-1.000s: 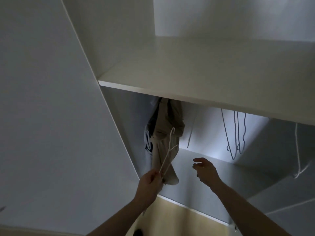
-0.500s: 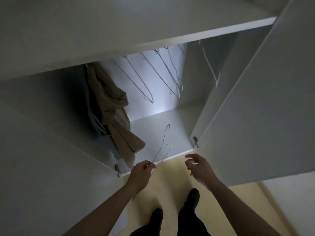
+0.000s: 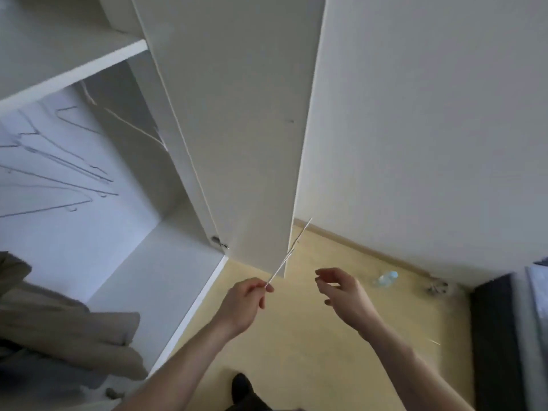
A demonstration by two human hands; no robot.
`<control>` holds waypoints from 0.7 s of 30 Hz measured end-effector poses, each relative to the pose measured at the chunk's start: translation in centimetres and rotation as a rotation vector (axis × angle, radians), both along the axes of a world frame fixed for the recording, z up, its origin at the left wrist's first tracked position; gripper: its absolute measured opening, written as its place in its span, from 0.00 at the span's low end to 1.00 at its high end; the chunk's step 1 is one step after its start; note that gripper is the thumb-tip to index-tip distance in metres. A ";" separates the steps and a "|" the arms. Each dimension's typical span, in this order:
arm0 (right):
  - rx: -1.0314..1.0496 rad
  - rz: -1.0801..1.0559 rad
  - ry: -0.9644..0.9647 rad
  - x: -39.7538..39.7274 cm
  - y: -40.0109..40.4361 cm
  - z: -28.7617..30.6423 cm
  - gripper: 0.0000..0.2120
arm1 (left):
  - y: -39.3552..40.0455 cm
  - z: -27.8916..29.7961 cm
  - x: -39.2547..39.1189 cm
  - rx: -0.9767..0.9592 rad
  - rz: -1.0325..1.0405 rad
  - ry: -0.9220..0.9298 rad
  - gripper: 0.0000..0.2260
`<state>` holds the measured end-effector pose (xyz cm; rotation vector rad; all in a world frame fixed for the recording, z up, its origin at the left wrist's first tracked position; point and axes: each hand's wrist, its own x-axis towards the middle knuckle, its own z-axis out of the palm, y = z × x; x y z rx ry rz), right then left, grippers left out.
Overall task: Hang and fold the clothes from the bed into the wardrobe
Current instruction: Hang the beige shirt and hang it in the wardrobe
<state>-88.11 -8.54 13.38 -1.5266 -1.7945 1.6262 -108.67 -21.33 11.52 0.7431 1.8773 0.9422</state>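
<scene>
The left hand [image 3: 246, 304] pinches one end of a thin white wire hanger [image 3: 289, 252] between thumb and fingertips, the hanger rising up and to the right across the white wardrobe door [image 3: 237, 129]; held so, it appears ready to receive a garment. The right hand [image 3: 341, 292], just beside it, is empty with loosely curled fingers. Beige folded clothing [image 3: 68, 336] lies low and left of the hands inside the wardrobe. The bed cannot be identified with certainty.

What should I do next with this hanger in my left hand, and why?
Probably carry it on to the bed and pick up a garment. Your left hand pinches the white hanger, which carries nothing, your right hand is free, and you face away from the open wardrobe toward the floor. The bed itself is not clearly in view.
</scene>
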 end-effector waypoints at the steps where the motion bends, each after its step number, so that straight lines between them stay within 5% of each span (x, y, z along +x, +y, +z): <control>1: 0.008 -0.041 0.008 2.8 0.0 0.4 0.07 | 1.2 0.4 2.0 0.008 -0.036 -0.023 0.13; 11: 0.088 -0.411 0.031 32.4 -1.7 2.6 0.08 | 10.1 2.9 28.2 0.029 -0.355 -0.274 0.10; 21: 0.146 -0.788 -0.009 52.4 -6.7 3.1 0.08 | 15.7 3.7 51.1 -0.009 -0.864 -0.263 0.06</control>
